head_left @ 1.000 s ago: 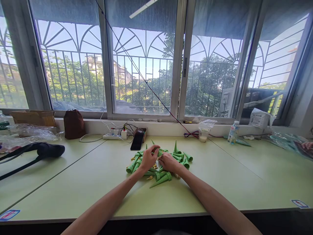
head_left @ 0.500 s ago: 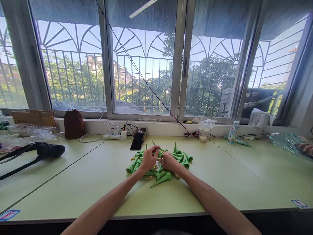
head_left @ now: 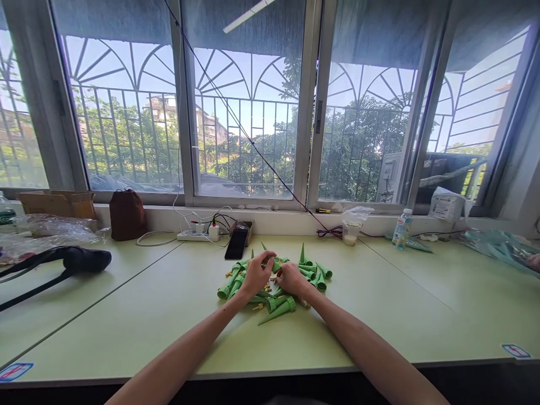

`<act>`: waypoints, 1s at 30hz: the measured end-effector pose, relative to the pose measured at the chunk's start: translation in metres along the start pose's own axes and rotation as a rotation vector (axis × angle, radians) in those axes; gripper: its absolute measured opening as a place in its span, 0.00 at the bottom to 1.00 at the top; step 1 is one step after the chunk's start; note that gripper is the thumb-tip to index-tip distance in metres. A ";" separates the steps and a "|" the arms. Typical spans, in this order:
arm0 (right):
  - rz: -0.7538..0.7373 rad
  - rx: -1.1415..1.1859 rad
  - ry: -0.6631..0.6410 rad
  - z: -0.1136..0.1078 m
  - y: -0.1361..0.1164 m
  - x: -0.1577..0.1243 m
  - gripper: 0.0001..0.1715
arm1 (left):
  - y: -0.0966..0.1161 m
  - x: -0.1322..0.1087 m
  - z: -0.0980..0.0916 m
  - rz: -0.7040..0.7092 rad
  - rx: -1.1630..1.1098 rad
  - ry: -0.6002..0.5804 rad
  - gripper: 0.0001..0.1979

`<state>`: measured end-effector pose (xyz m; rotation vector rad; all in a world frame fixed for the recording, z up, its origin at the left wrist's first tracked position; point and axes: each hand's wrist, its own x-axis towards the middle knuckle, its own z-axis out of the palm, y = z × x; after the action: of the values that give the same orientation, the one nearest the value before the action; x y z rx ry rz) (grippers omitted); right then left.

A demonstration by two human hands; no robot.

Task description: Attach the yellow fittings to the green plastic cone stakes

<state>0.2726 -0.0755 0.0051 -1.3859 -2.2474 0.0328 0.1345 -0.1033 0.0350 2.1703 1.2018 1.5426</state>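
Note:
A heap of several green plastic cones (head_left: 276, 305) with small yellow parts among them lies on the pale green table (head_left: 169, 315). Both my hands rest over the heap's middle. My left hand (head_left: 256, 274) has its fingers curled and pinched toward a green cone near its fingertips. My right hand (head_left: 292, 278) is closed close beside it, fingers bent inward on a small piece I cannot make out. The two hands nearly touch. One cone (head_left: 302, 253) stands upright behind them.
A black phone (head_left: 237, 243) and a power strip (head_left: 198, 233) lie behind the heap. A brown pouch (head_left: 127, 214), cardboard box (head_left: 59, 203) and a black padded object (head_left: 76, 259) are at left. A cup in a bag (head_left: 352, 229), water bottle (head_left: 403, 228) and plastic bags sit right.
My hands stay over the heap with only slight finger movement. At the far right edge another person's hand has drawn back almost out of view.

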 end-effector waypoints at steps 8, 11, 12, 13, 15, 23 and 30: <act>-0.001 0.033 -0.004 -0.001 -0.001 0.000 0.11 | -0.002 0.000 0.000 0.004 0.025 0.004 0.12; -0.001 0.053 -0.004 0.000 -0.001 -0.001 0.11 | -0.004 0.000 0.001 0.011 0.019 0.012 0.12; 0.000 0.058 -0.003 0.000 -0.001 -0.001 0.11 | -0.005 0.000 0.001 0.013 0.019 0.015 0.12; 0.000 0.062 0.000 0.000 -0.001 -0.001 0.11 | -0.006 0.000 0.002 0.014 0.020 0.015 0.12; -0.001 0.069 0.003 0.000 0.000 -0.001 0.11 | -0.007 0.000 0.002 0.018 0.021 0.015 0.12; -0.006 0.033 0.048 0.004 0.004 0.000 0.06 | -0.002 0.000 0.000 0.007 0.025 0.004 0.12; -0.035 0.147 0.147 -0.007 0.011 -0.003 0.08 | -0.001 0.000 0.000 0.007 0.037 0.011 0.12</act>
<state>0.2858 -0.0740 0.0072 -1.2312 -2.1028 0.0802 0.1341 -0.1032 0.0345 2.1941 1.2374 1.5489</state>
